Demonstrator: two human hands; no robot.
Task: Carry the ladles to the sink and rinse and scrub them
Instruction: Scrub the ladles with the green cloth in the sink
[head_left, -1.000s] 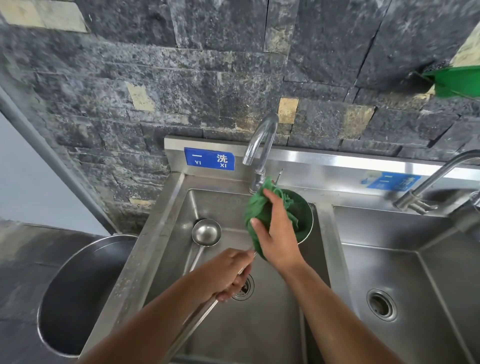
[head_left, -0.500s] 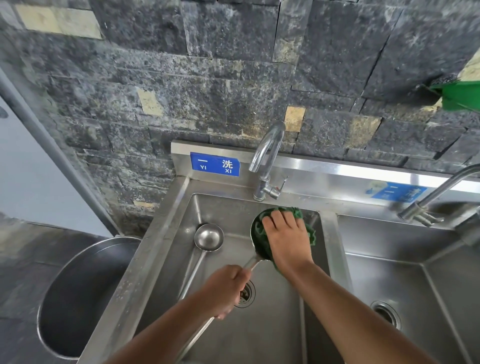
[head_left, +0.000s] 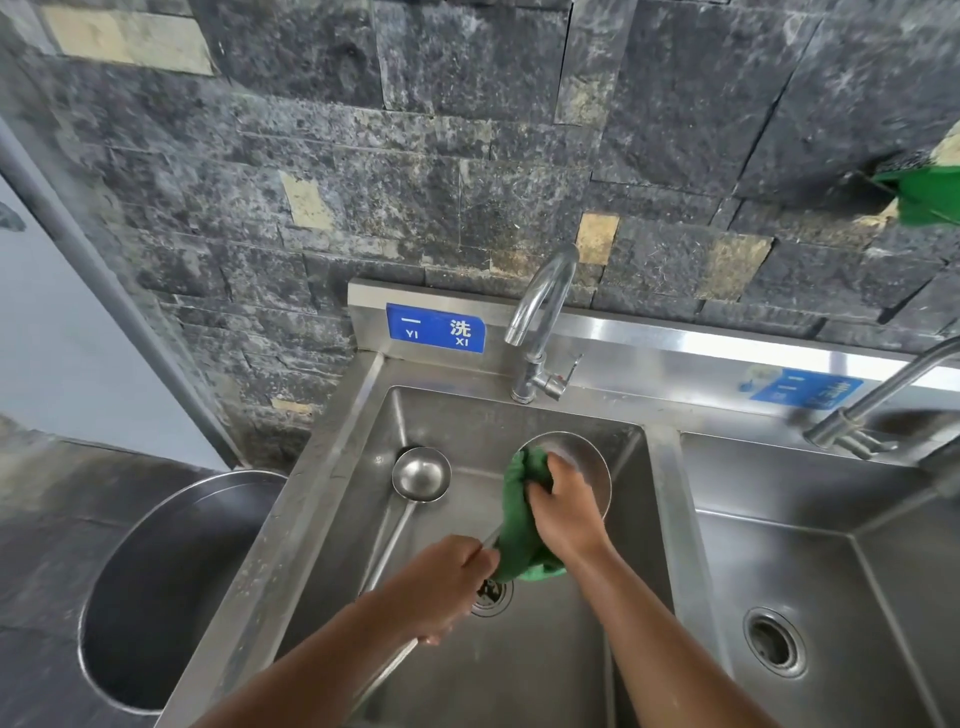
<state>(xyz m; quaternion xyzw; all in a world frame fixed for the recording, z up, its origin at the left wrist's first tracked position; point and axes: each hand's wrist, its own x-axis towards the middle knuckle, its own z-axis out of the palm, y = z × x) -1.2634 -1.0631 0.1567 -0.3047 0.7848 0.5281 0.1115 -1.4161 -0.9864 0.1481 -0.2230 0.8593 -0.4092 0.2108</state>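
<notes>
Over the left basin of the steel sink (head_left: 660, 467), my left hand (head_left: 441, 587) grips the handle of a large steel ladle (head_left: 587, 462). My right hand (head_left: 563, 512) holds a green scrubbing cloth (head_left: 517, 519) bunched against the ladle's bowl, covering its left part. A second, smaller ladle (head_left: 421, 474) lies in the same basin at the left, bowl up, handle running toward me. The curved faucet (head_left: 540, 322) stands behind the basin; no water is visibly running.
A drain (head_left: 491, 595) sits in the left basin under my hands. The right basin (head_left: 810, 571) has its own drain and a second faucet (head_left: 872, 410). A large round steel pot (head_left: 156, 582) stands on the floor left of the sink. A dark stone wall rises behind.
The large ladle has dropped lower into the basin. My right hand has bunched the cloth and slid it to the bowl's left side, uncovering more of the steel.
</notes>
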